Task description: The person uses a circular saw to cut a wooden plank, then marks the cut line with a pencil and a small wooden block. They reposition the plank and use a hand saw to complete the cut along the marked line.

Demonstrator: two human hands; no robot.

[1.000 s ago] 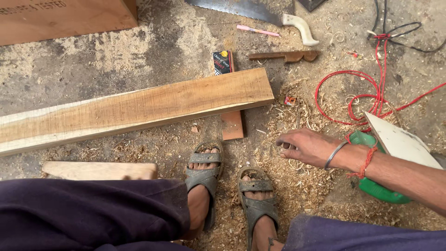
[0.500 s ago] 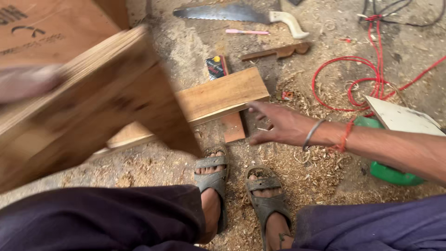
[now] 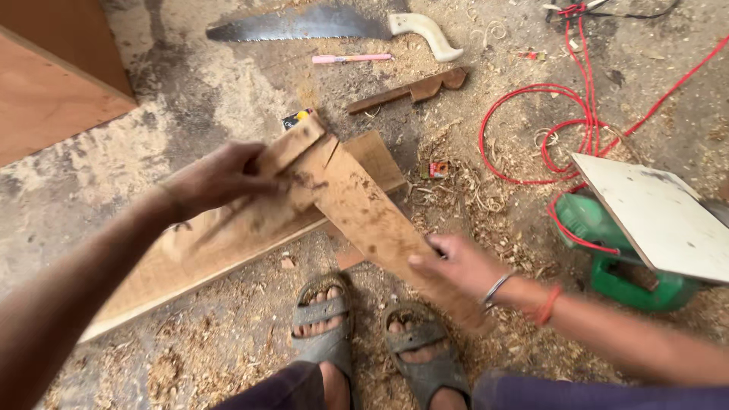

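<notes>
- Two hands on one short plank [image 3: 357, 205]: left hand [image 3: 220, 178] clamps its upper end, right hand [image 3: 456, 262] grips the lower edge.
- Plank lifted, tilted over long board [image 3: 213, 250].
- Handsaw [image 3: 326, 23] untouched; no cut started.

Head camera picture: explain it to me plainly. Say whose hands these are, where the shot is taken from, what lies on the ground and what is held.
The camera sits on a person's head and looks down, so both hands are that person's own. The left hand and the right hand grip the two ends of a short wooden board, held above a longer plank lying on the sawdust-covered floor. The sandalled feet stand just below. Farther off lie a handsaw, a pink pencil, a small wooden piece and a red cable. At the right, a green power tool sits under a white panel.
</notes>
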